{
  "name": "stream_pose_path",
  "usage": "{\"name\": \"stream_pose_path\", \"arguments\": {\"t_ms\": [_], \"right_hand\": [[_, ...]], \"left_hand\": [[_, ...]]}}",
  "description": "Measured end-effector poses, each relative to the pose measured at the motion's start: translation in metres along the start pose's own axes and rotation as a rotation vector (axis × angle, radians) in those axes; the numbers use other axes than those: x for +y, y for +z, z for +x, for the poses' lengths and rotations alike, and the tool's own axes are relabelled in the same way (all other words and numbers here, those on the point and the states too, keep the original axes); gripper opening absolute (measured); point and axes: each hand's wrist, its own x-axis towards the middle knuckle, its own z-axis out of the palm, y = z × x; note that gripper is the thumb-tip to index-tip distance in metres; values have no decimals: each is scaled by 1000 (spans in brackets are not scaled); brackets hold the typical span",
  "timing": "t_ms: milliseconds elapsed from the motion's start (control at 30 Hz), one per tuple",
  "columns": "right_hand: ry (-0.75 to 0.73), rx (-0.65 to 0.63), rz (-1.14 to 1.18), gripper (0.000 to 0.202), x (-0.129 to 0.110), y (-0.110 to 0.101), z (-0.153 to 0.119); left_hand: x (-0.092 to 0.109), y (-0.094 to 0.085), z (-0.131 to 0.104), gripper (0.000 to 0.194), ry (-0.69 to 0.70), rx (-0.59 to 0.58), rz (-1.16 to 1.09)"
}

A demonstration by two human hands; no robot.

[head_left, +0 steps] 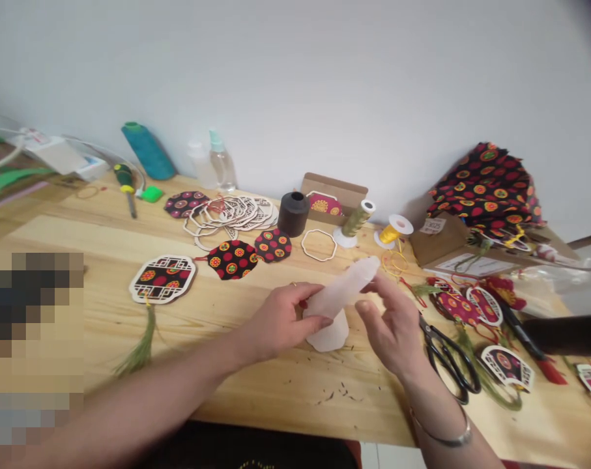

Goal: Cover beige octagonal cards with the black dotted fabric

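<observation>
My left hand pinches a white, translucent sheet between thumb and fingers. A slanting part of the sheet points up to the right. Below it shows a white scalloped-edged piece near the tabletop; I cannot tell whether the two are joined. My right hand is at the sheet's upper right end, its fingertips touching or just behind it. Its thumb stands apart from the fingers. Black-handled scissors lie beside my right wrist.
Patterned fabric pieces, pale cut-out frames and a tasselled ornament lie on the wooden table. Behind stand a black cone and thread spools. A cardboard box with patterned cloth and more ornaments occupy the right side.
</observation>
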Motion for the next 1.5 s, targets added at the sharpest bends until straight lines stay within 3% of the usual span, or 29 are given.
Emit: {"name": "stream_pose_path", "arguments": {"t_ms": [67,100,267,533,600,700,767,933,1067,1233,1500], "right_hand": [[-185,154,-274,59,3,-4,-3],[-293,161,-409,64,3,-6,-4],[-742,-100,-858,45,-3,-5,-5],[-821,16,-791,21,8,2,-4],[-746,47,-696,24,9,-4,-6],[-504,170,-498,40,5,-14,-10],[-327,263,-367,47,-2,-18,-11],[68,253,23,31,-5,-14,-14],[270,249,266,29,10,-5,-23],[391,223,364,24,14,3,-26],[366,148,304,23,5,11,-22]], "left_hand": [[-1,0,0,32,-44,4,-59],[-1,1,0,30,-62,-2,-85],[1,3,-2,21,-93,-51,-33],[4,-4,-4,28,-43,-129,30],[2,-8,-2,33,-53,-6,-27],[-2,-12,3,38,-76,231,6],[-3,-12,5,50,-36,271,158],[1,-5,4,101,-33,-1,513],[-1,0,1,119,-37,-118,656],[-7,3,-1,126,-25,-175,814],[-7,6,0,121,-51,-138,813]]}}
